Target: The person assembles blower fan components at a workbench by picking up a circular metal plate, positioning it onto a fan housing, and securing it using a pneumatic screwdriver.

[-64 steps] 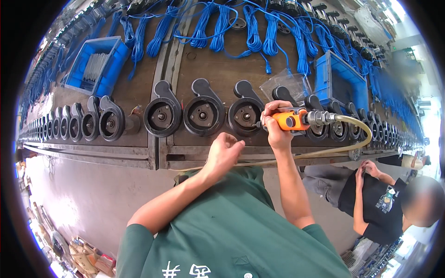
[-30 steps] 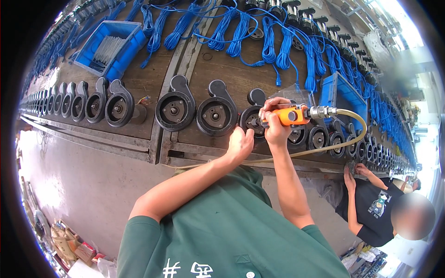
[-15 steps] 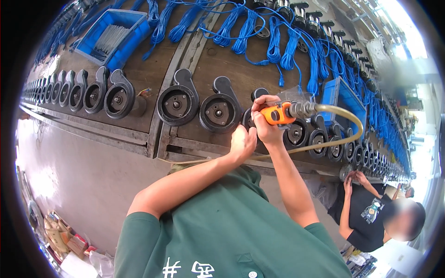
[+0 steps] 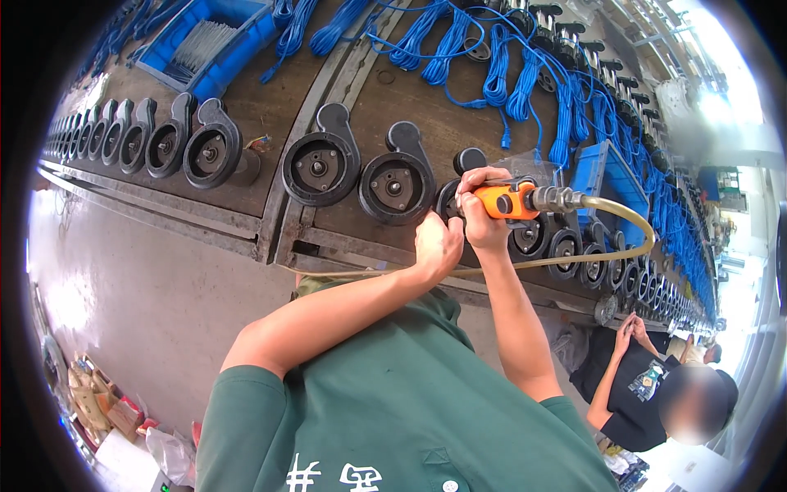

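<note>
My right hand (image 4: pixel 485 217) is wrapped round an orange air screwdriver (image 4: pixel 507 201), lying nearly level with its metal fitting to the right. A yellowish air hose (image 4: pixel 635 215) loops from that fitting back under my wrists. The tool's front end is hidden by my fingers, over a round black housing (image 4: pixel 445 199) at the table's near edge. My left hand (image 4: pixel 438 243) is closed at the near rim of this housing; what its fingertips pinch, if anything, is hidden. Just left stand two more black housings, one (image 4: pixel 397 189) beside my hand and another (image 4: pixel 320 166) farther left, both showing metal centres.
Black housings (image 4: pixel 213 148) line the table edge both ways. Coiled blue cables (image 4: pixel 496 70) lie along the far side. One blue bin (image 4: pixel 215 70) at far left holds thin pale rods; another blue bin (image 4: pixel 602 180) stands right. A co-worker's hands (image 4: pixel 630 328) are at lower right.
The screwdriver has swung slightly to the right and lies more level, with my right hand still round it. My left hand stays by the housing. The whole view has shifted a little.
</note>
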`<state>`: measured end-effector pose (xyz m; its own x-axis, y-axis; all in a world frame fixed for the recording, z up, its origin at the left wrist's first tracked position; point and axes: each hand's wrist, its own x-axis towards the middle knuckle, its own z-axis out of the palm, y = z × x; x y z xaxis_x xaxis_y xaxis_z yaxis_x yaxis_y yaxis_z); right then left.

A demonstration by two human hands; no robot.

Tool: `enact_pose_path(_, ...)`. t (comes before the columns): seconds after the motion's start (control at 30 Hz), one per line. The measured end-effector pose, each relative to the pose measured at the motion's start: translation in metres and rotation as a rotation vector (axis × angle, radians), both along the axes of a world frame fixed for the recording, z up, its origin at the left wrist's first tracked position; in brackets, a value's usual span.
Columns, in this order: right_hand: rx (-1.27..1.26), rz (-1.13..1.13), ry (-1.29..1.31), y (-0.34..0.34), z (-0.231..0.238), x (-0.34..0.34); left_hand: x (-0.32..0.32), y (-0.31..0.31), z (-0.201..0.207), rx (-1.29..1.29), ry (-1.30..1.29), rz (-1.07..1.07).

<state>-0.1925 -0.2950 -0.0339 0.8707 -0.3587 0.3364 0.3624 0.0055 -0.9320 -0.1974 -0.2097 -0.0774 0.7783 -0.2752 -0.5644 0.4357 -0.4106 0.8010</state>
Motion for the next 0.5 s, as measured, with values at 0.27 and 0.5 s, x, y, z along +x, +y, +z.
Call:
enact_pose_path(0.27, -0.141, -0.155, -0.004, 0.005, 0.021, -0.019, 0.004, 0.002, -0.005, -0.019, -0.042, -0.046)
enact_pose_path(0.5, 0.028, -0.315, 0.041, -0.02, 0.022, -0.048, 0.006, 0.002, -0.003, 0.029, -0.003, -0.07)
